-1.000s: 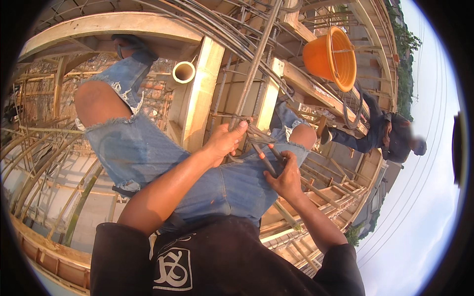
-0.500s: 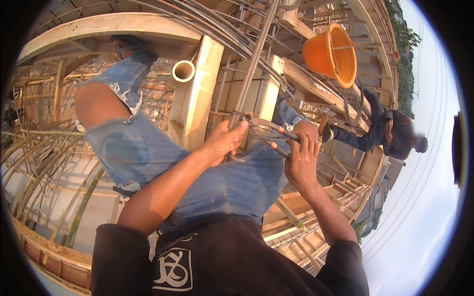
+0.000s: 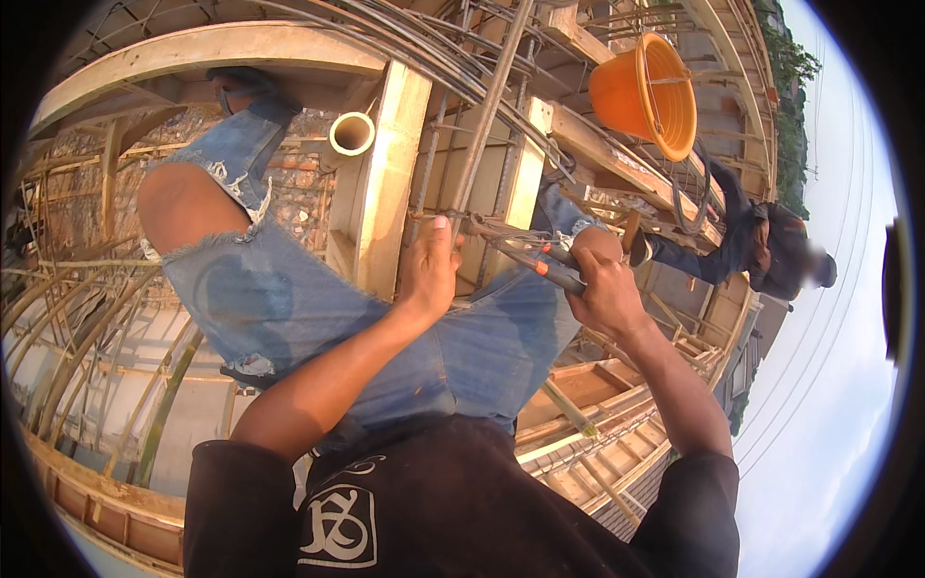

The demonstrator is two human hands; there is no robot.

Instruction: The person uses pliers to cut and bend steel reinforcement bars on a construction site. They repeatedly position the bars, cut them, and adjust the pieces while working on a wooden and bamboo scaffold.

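Observation:
A pair of pincers (image 3: 541,266) with orange-banded dark handles is in my right hand (image 3: 609,294), the fingers closed round the grips. Its jaw end lies at a joint where thin tie wire (image 3: 511,231) and steel bars meet. My left hand (image 3: 431,275) is closed at the lower part of a long upright-slanting steel bar (image 3: 494,111), just left of the pincers' head; part of its grip is hidden behind the hand. My legs in torn jeans (image 3: 318,299) straddle the bars.
An orange bucket (image 3: 626,96) hangs at the upper right. A pale pipe (image 3: 352,133) stands left of a timber post (image 3: 397,173). Several more bars (image 3: 414,53) cross at the top. Another person (image 3: 771,252) sits at the far right, beside timber formwork (image 3: 617,385).
My right hand has moved right and slightly down, and the pincers' handles have come closer together. My left hand has turned more upright, with its fingertips higher along the bar.

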